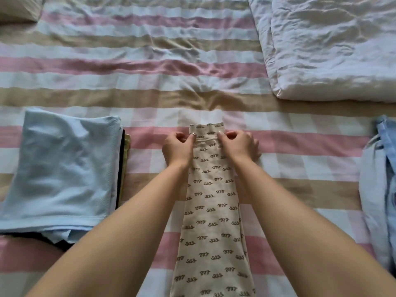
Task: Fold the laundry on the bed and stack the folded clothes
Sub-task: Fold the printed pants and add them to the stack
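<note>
Patterned garment [211, 211] lies mid-bed, long axis running straight away from the person; left hand [176, 146] and right hand [239, 144] each pinch its far end, equally near, folded stack [62, 168] to the left.

Striped bedsheet [128, 67], rumpled white duvet [334, 50].
</note>
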